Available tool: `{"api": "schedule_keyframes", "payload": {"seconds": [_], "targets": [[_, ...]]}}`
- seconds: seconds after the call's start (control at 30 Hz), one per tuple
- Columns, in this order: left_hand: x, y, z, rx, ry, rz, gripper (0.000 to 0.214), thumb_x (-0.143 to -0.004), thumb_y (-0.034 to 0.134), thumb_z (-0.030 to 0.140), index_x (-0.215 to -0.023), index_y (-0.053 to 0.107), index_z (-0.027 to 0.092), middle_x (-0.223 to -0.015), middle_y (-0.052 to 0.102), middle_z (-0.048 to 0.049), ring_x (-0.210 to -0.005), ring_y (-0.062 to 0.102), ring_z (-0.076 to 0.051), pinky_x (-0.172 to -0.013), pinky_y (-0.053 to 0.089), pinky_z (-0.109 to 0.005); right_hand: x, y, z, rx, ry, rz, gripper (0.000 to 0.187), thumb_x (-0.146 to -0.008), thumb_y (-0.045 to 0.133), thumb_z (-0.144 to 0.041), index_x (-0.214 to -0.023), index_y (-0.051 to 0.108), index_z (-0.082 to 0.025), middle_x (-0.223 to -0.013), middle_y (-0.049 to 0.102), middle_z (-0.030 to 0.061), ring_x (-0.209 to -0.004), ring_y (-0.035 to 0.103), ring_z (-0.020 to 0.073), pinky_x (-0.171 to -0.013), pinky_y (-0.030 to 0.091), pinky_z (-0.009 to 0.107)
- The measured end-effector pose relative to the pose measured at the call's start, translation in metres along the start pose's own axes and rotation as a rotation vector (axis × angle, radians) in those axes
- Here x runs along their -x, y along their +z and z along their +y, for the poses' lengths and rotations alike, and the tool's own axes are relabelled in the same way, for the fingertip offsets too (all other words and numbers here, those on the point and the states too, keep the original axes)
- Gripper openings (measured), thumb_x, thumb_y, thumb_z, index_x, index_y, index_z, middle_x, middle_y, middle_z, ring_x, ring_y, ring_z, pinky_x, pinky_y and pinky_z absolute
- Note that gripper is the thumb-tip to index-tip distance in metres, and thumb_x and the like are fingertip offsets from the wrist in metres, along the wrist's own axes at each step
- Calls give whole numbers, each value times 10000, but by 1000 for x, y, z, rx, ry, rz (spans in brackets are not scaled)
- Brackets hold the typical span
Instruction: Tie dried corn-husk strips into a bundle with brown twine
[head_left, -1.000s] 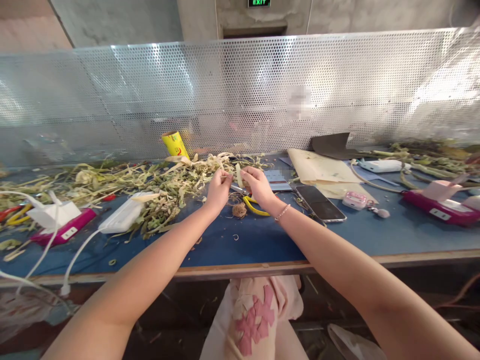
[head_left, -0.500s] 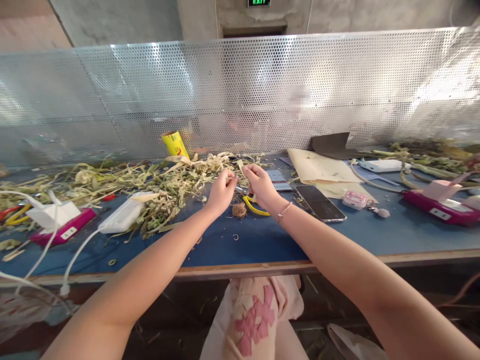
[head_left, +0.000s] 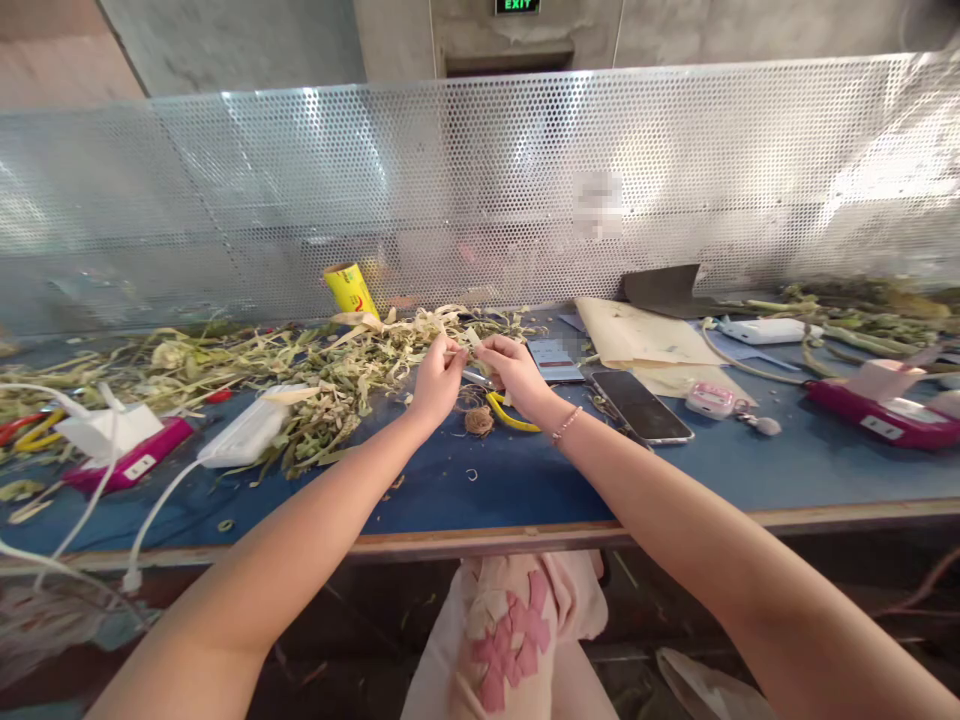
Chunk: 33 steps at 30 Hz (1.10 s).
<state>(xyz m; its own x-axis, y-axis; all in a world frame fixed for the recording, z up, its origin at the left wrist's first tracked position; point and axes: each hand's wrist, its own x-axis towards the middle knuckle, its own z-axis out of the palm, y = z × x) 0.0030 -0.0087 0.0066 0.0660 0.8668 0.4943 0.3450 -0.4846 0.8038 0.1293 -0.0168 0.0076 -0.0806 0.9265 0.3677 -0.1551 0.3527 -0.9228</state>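
Note:
Above the table, my left hand [head_left: 439,382] and my right hand [head_left: 514,374] meet with their fingertips almost touching. A narrow pale strip [head_left: 472,338], like a piece of dried leaf, sticks up from the pinched fingers of my right hand. My left thumb and forefinger are pinched close beside it; what lies between them is too small to make out. Below the hands are a small brown ball of twine [head_left: 478,421] and a yellow-handled tool [head_left: 511,414], partly hidden by my right hand. A heap of dried leaves and stalks [head_left: 337,385] spreads to the left.
A yellow tube [head_left: 349,290] stands before the perforated metal screen [head_left: 480,180]. On the right are a black phone [head_left: 643,406], a pink case [head_left: 710,400], papers [head_left: 637,333] and a magenta power strip [head_left: 885,420]. White cables and a white power bank [head_left: 251,428] lie left.
Both hands have shifted slightly left, and their fingertips have come closer together. The pale strip has moved left with my right hand. More of the twine ball shows.

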Motion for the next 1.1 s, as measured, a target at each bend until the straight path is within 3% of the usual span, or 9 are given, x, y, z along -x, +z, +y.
{"api": "schedule_keyframes", "payload": {"seconds": [0.33,0.57,0.7,0.83,1.1], "targets": [[6,3,11,38,-27,-86,179,-796,533,270,-696,401,200,-447,301,85,-411,280,-73,-473,202,-227,-4,-5,1,-129,12,159,277,-626,638,-425,-681,501,-190,-497,322,-100,-388,196,26,-372,145,213],[11,5,15,77,28,-100,147,-811,495,251,-714,394,210,-437,295,86,-393,264,-75,-459,200,-231,-8,-4,6,-99,-15,206,246,-685,596,-415,-717,492,-195,-496,303,-104,-384,197,32,-372,153,213],[11,4,15,12,60,-75,128,-821,457,218,-720,378,214,-454,319,80,-415,301,-85,-475,229,-230,-10,-6,9,50,-132,204,194,-755,519,-379,-706,449,-205,-492,286,-99,-412,230,49,-411,187,215],[10,3,15,-111,89,-62,144,-821,434,192,-701,356,212,-509,455,50,-490,438,-103,-544,315,-236,-9,-8,10,320,-262,183,174,-800,455,-309,-670,397,-209,-495,301,-84,-452,303,68,-468,250,216],[7,2,11,-325,41,-51,126,-803,414,152,-703,367,214,-602,549,5,-604,551,-150,-603,368,-271,-3,-7,10,586,-310,43,128,-837,371,-272,-720,369,-223,-546,396,-54,-472,454,106,-505,316,230]]}}
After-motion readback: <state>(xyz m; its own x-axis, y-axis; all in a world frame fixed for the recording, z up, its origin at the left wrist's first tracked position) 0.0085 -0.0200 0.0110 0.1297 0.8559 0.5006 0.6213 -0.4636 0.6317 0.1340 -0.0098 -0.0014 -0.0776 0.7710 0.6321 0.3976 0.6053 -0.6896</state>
